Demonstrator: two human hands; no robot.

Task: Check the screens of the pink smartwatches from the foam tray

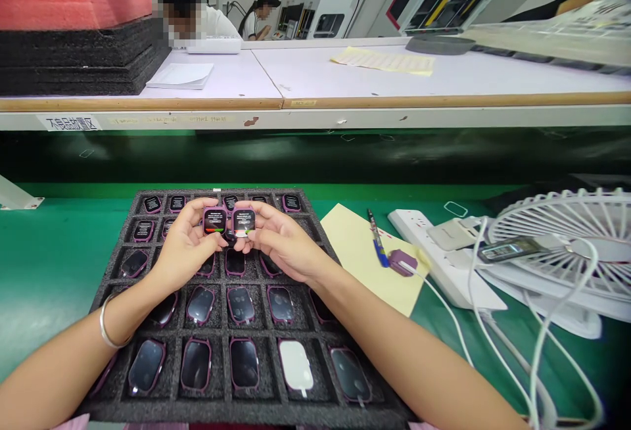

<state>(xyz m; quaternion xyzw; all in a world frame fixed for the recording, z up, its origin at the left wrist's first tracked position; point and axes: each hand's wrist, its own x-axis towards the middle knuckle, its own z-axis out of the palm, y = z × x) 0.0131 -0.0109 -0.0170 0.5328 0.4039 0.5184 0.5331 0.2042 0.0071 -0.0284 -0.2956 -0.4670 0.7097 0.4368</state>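
My left hand (185, 242) grips a small purple-framed watch body (215, 220) with its screen lit. My right hand (280, 236) grips a second lit watch body (243, 221) right beside the first, the two nearly touching. Both hands hover over the far half of a black foam tray (224, 331). The tray holds several purple watch bodies in square pockets, most with dark screens. One unit in the near row (296, 364) shows a white face. A silver bangle (106, 325) sits on my left wrist.
A yellow paper sheet (362, 259) lies right of the tray with a blue pen (377, 239) and a purple charger puck (401, 262) on a white cable. Further right are a white power strip (444, 265) and a white fan (576, 246). Two people sit beyond the raised shelf (315, 98).
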